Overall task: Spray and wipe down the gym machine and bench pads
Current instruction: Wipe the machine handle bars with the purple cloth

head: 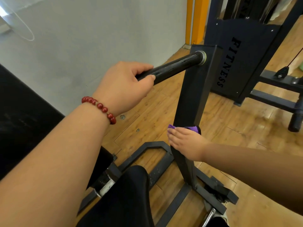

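Gripping a black horizontal bar (172,68), the left hand (124,86) has its fingers (147,69) curled over the top and the thumb closed underneath; a red bead bracelet (100,105) circles the wrist behind them. Beyond those fingers the bar runs into a black upright post (193,89) of the gym machine. Lower on that post the right hand (186,143) lays nearly straight fingers (173,136) across a purple cloth (194,128), pressing it to the metal; cloth edges peek out just above the fingertips. Below both hands, a black seat pad (127,194) sits over the dark base frame. Wooden plank floor (147,118) lies beneath the fingers, a grey wall (91,33) stands beyond the left hand, and a black panel (236,51) lettered FITNESS stands behind the post beside an orange column (196,18).
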